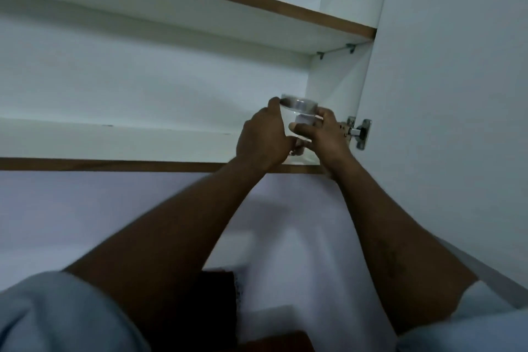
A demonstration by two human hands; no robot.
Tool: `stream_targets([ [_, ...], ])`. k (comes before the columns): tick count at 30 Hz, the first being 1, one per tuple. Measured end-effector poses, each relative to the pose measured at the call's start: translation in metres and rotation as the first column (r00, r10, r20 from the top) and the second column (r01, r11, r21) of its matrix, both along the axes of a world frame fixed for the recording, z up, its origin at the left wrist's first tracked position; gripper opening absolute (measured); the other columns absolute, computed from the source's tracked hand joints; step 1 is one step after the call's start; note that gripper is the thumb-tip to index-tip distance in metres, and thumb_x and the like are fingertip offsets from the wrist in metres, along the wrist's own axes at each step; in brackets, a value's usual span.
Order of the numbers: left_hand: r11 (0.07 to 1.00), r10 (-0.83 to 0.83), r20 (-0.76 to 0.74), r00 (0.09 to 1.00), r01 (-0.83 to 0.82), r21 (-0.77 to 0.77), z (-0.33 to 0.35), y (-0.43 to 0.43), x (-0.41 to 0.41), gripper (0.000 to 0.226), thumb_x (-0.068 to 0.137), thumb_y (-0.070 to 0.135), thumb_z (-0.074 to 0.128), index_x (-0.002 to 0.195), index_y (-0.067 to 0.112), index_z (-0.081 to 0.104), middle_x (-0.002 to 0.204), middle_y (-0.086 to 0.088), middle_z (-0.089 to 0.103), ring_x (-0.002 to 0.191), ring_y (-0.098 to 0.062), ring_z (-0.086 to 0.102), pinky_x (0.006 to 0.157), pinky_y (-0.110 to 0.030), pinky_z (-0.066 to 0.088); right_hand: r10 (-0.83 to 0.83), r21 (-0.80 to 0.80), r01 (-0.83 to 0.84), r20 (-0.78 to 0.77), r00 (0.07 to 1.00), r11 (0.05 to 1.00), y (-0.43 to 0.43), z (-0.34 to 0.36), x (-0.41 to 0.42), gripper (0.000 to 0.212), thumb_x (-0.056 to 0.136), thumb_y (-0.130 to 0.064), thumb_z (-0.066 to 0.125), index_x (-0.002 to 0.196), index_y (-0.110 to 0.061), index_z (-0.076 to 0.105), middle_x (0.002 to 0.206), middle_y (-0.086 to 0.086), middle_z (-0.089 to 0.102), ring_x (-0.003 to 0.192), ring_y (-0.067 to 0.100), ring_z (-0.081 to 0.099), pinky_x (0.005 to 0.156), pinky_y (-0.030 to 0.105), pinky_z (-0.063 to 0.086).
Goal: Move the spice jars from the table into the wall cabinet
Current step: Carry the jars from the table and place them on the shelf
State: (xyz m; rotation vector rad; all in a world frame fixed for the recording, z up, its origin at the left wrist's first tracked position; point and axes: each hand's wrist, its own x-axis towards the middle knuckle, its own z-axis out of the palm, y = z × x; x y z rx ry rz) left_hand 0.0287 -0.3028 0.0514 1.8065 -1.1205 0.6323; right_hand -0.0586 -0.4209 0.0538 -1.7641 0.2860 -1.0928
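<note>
Overhead, both arms stretched up toward centre-right of frame. From the left runs the lower shelf. Then my left hand, curled round the jar's left side, fingertips at its top. The jar stands upright between my hands, equally near both, over the shelf's right end; its base is hidden, so I cannot tell if it has landed. My right hand grips its right side, thumb across the glass. The hinge is just beside. My guess for next: straight down, then release.

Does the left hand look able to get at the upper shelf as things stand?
Probably yes, but not at once. The left hand and right hand both grip the clear jar at the lower shelf. Nothing stands between it and the upper shelf, and the door is open.
</note>
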Motion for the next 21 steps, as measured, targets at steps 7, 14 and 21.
stream_targets([
  [7,0.983,-0.022,-0.203,0.979,0.058,0.172,-0.001,-0.088,0.022,0.065,0.084,0.024,0.07,0.139,0.007,0.041,0.122,-0.015,0.064,0.111,-0.033,0.062,0.08,-0.032,0.044,-0.202,-0.12,0.175,-0.272,0.941,0.977,-0.066,-0.003,0.035,0.068,0.086,-0.023,0.069,0.147,-0.024,0.039,0.115,0.003,0.067,0.092,0.017,0.066,0.062,0.025,0.055],
  [14,0.965,-0.067,-0.231,0.971,0.122,0.234,-0.012,-0.11,0.036,0.067,0.093,0.028,0.058,0.152,0.017,0.029,0.126,-0.017,0.064,0.114,-0.036,0.061,0.092,-0.038,0.048,-0.383,-0.208,0.328,-0.341,0.859,0.922,-0.089,-0.007,0.056,0.068,0.084,-0.03,0.075,0.14,-0.009,0.044,0.13,0.013,0.062,0.117,0.03,0.061,0.094,0.038,0.053],
  [21,0.982,-0.001,-0.14,0.99,0.028,0.189,-0.018,-0.085,0.024,0.041,0.094,0.028,0.055,0.133,0.016,0.056,0.122,-0.009,0.068,0.114,-0.03,0.063,0.089,-0.036,0.048,-0.554,-0.332,0.473,-0.22,0.803,0.816,-0.061,-0.016,0.043,0.067,0.083,-0.039,0.077,0.132,-0.002,0.049,0.126,0.015,0.063,0.116,0.032,0.062,0.088,0.036,0.054],
])
